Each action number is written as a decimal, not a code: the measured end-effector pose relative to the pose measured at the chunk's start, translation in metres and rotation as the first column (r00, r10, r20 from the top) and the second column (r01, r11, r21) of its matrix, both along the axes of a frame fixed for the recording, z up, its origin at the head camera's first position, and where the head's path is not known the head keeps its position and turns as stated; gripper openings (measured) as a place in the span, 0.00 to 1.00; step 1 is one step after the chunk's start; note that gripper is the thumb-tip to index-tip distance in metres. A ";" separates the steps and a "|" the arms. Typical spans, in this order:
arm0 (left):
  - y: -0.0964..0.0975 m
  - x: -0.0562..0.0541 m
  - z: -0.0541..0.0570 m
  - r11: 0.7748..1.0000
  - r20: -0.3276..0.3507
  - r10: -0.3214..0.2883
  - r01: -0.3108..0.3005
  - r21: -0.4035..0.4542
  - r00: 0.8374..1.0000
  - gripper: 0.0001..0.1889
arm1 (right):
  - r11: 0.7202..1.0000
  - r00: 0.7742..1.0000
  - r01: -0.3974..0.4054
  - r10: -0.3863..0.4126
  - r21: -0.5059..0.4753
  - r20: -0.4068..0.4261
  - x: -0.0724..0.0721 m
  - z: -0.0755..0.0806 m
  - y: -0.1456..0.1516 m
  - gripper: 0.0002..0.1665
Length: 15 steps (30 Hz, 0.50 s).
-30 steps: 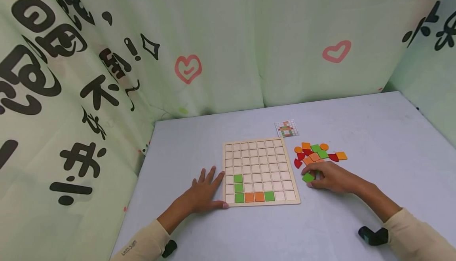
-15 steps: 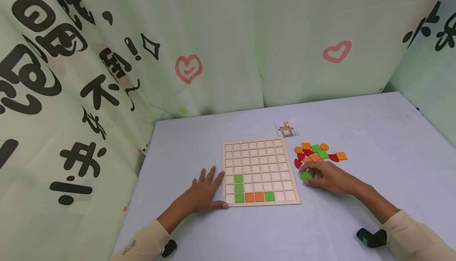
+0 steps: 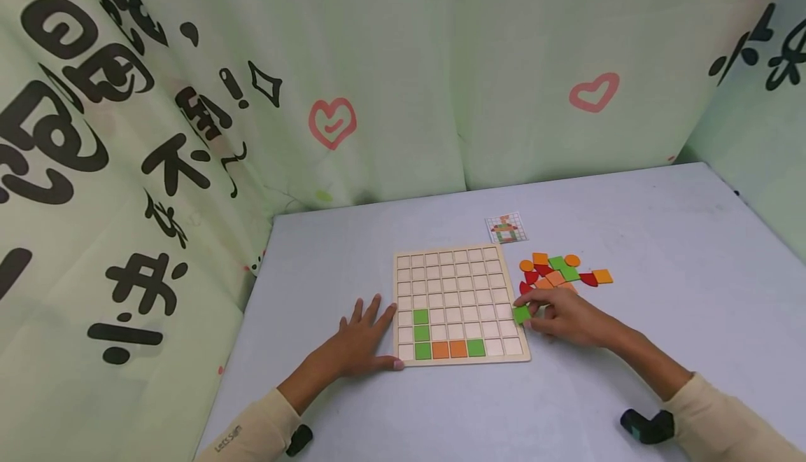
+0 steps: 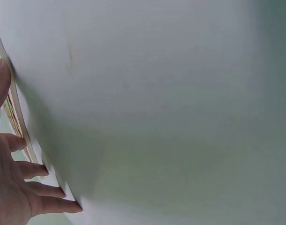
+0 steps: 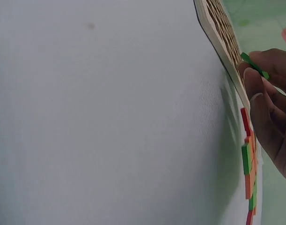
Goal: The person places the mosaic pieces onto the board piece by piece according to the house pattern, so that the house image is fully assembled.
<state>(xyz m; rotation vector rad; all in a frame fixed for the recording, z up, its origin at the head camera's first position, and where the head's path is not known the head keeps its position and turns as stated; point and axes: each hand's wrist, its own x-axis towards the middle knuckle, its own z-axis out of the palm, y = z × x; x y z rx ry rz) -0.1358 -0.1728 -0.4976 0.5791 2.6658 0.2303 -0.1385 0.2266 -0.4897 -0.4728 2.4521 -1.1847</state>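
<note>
Fingers of the right hand [image 3: 567, 316] pinch a green square tile [image 3: 521, 314] between thumb and fingertips; the tile juts out to the left of them, overlapping the right edge of the wooden grid board [image 3: 451, 298] in the head view; the left hand [image 3: 359, 341] lies with fingers spread, gripping nothing, its thumb at the board's near left corner; loose tiles [image 3: 569, 273] lie just beyond the right hand.
</note>
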 end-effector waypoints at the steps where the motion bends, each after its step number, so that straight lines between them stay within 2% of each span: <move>1: 0.000 0.001 -0.001 1.000 0.000 0.000 0.000 0.000 1.000 0.56 | 1.000 1.000 -0.005 0.005 -0.003 0.002 0.001 0.001 -0.002 0.24; 8: -0.002 0.005 -0.004 1.000 0.015 0.001 0.000 -0.003 1.000 0.56 | 0.999 0.999 -0.039 0.039 0.025 -0.018 0.004 0.000 -0.013 0.23; 15: -0.001 -0.001 0.000 1.000 0.001 -0.017 0.017 -0.019 1.000 0.56 | 0.998 0.996 -0.056 0.058 0.036 -0.061 0.002 0.004 -0.018 0.22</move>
